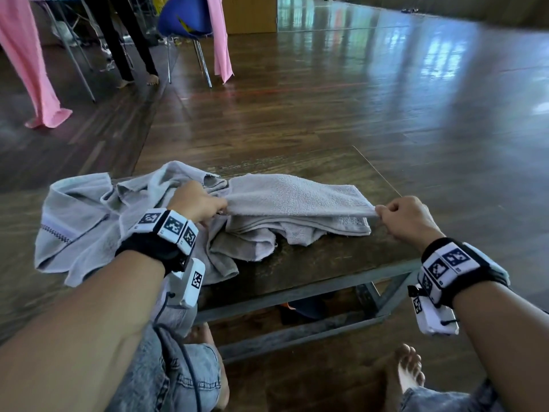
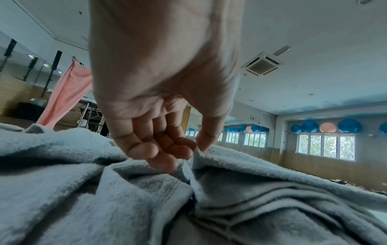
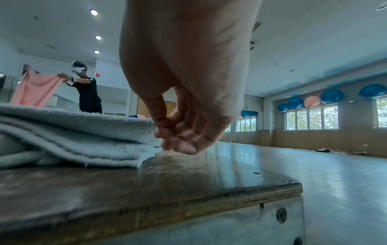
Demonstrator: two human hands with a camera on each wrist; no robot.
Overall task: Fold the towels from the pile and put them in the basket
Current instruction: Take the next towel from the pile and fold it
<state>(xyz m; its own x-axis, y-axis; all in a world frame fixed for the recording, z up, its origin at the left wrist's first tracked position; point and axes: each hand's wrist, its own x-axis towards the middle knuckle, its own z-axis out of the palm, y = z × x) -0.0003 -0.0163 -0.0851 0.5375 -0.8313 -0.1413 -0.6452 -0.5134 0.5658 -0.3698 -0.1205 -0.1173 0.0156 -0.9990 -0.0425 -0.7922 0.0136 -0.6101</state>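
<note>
Left hand [image 1: 198, 203] and right hand [image 1: 406, 217] pinch the towel [image 1: 297, 194] edge taut

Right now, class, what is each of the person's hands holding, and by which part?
Both hands pinch one grey terry towel by its near top edge: the left hand at the left end, the right hand at the right corner.

We can't see lower layers of grey towel [image 1: 292, 194], buried under top fold. Left hand [image 1: 198, 203] fingertips tucked into cloth. Pile [image 1: 89, 221] runs off table [image 1: 326, 263] edge. Basket: we can't spot it anywhere.
</note>
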